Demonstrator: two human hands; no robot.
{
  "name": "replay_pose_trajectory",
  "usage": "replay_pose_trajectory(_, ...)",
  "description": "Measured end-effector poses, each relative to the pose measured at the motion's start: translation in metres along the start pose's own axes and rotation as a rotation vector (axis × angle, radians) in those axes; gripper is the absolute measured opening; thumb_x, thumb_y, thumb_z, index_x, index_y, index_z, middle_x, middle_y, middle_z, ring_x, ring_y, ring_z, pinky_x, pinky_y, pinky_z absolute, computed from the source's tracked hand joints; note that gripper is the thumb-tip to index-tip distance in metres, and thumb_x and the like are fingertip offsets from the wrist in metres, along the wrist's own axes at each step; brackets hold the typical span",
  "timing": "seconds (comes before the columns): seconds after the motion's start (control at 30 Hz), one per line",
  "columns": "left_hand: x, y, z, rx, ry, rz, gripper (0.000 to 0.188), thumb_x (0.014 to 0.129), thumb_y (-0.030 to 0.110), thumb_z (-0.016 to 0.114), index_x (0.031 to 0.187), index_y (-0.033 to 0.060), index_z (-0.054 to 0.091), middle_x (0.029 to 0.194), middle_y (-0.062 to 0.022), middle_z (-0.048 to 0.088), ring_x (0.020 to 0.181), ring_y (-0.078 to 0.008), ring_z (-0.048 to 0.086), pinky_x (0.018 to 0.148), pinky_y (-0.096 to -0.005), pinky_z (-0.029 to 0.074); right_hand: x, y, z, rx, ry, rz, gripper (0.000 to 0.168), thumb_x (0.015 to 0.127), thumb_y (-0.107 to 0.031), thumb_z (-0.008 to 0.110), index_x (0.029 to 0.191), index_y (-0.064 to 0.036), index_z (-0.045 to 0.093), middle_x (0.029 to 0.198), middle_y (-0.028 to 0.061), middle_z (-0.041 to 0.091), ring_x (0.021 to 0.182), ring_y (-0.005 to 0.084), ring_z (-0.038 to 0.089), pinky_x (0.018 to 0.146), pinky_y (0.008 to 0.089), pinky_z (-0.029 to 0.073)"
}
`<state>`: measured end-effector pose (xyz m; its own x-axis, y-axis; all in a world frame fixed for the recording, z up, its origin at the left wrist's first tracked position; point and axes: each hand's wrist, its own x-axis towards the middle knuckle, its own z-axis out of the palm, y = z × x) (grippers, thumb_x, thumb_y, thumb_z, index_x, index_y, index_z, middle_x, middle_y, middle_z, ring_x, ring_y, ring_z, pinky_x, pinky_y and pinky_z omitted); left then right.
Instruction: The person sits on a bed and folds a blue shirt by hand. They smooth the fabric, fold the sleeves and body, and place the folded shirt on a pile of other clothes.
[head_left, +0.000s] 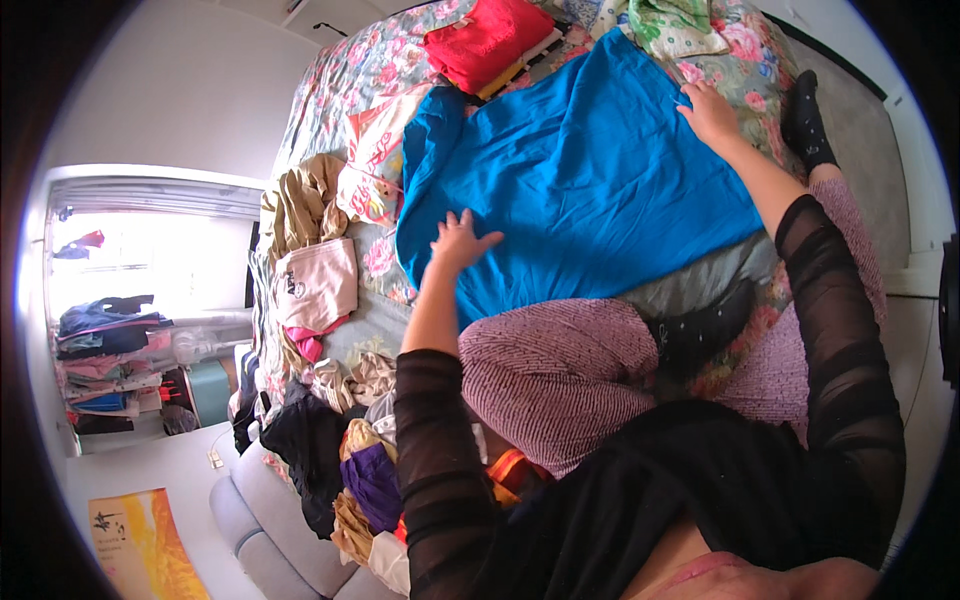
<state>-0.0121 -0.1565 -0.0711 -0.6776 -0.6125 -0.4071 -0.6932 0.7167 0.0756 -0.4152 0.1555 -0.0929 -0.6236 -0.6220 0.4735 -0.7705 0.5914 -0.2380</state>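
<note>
A large blue cloth (570, 172), perhaps a garment, lies spread and slightly wrinkled on the floral bedspread (750, 37). My left hand (459, 244) rests on its near left part, palm down with the fingers apart. At the cloth's right edge is my right hand (709, 112), thumb and fingers close to the hem; whether they pinch it is unclear. The cloth's upper left corner is bunched into folds. Just below it is my bent leg in pink patterned trousers (555, 360).
Beyond the cloth sits a folded red garment stack (487, 45), with green-and-white fabric (675, 26) farther right. A printed white garment (371, 165), khaki clothing (304, 199) and a pale pouch (319, 281) lie left. Mixed clothes (307, 442) heap near a grey sofa (285, 517).
</note>
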Motion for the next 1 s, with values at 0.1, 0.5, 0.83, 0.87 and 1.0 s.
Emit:
replay_pose_trajectory(0.1, 0.003, 0.044, 0.024, 0.124, -0.015, -0.174, 0.117, 0.068, 0.068, 0.069, 0.151, 0.0060, 0.013, 0.155, -0.0241, 0.012, 0.141, -0.0451, 0.016, 0.105, -0.0676, 0.023, 0.007, 0.009, 0.027, -0.101, -0.078, 0.009, 0.027, 0.079, -0.022, 0.072, 0.101, -0.012, 0.059, 0.110, 0.0103, 0.059, 0.097, 0.0327, 0.059, 0.078, 0.0450, 0.049)
replay_pose_trajectory(0.5, 0.014, 0.014, 0.027, -0.211, 0.325, 0.045, 0.090, 0.078, 0.061, 0.064, 0.140, 0.0010, 0.038, 0.146, -0.0237, 0.035, 0.133, -0.0401, 0.036, 0.106, -0.0565, 0.031, 0.041, 0.282, -0.106, -0.486, 0.041, 0.701, 0.040, 0.089, -0.033, 0.057, 0.122, -0.011, 0.059, 0.121, 0.0173, 0.061, 0.112, 0.0319, 0.058, 0.095, 0.0411, 0.045)
replay_pose_trajectory(0.83, 0.104, 0.060, -0.001, -0.158, 0.682, 0.343, 0.032, 0.090, 0.010, 0.051, 0.121, 0.0080, 0.060, 0.135, -0.0150, 0.051, 0.123, -0.0338, 0.049, 0.104, -0.0402, 0.040, -0.023, -0.038, -0.026, 0.467, -0.046, -0.199, 0.049, 0.085, -0.020, 0.064, 0.130, -0.002, 0.050, 0.134, 0.0189, 0.050, 0.126, 0.0353, 0.046, 0.106, 0.0423, 0.036)
replay_pose_trajectory(0.87, 0.117, 0.057, -0.008, -0.159, 0.702, 0.315, 0.032, 0.089, 0.011, 0.052, 0.120, 0.0092, 0.061, 0.131, -0.0152, 0.053, 0.119, -0.0342, 0.051, 0.101, -0.0400, 0.042, -0.033, -0.090, -0.033, 0.448, -0.155, -0.342, 0.051, 0.084, -0.019, 0.064, 0.132, -0.005, 0.050, 0.138, 0.0170, 0.046, 0.129, 0.0343, 0.043, 0.107, 0.0427, 0.034)
replay_pose_trajectory(1.0, 0.150, 0.046, -0.025, 0.005, 0.652, 0.303, 0.039, 0.095, 0.031, 0.046, 0.130, 0.0157, 0.056, 0.145, -0.0115, 0.042, 0.134, -0.0337, 0.037, 0.111, -0.0448, 0.029, -0.067, -0.200, -0.004, 0.582, -0.278, -0.563, 0.058, 0.079, -0.019, 0.069, 0.132, -0.006, 0.048, 0.141, 0.0145, 0.043, 0.130, 0.0327, 0.041, 0.107, 0.0430, 0.035)
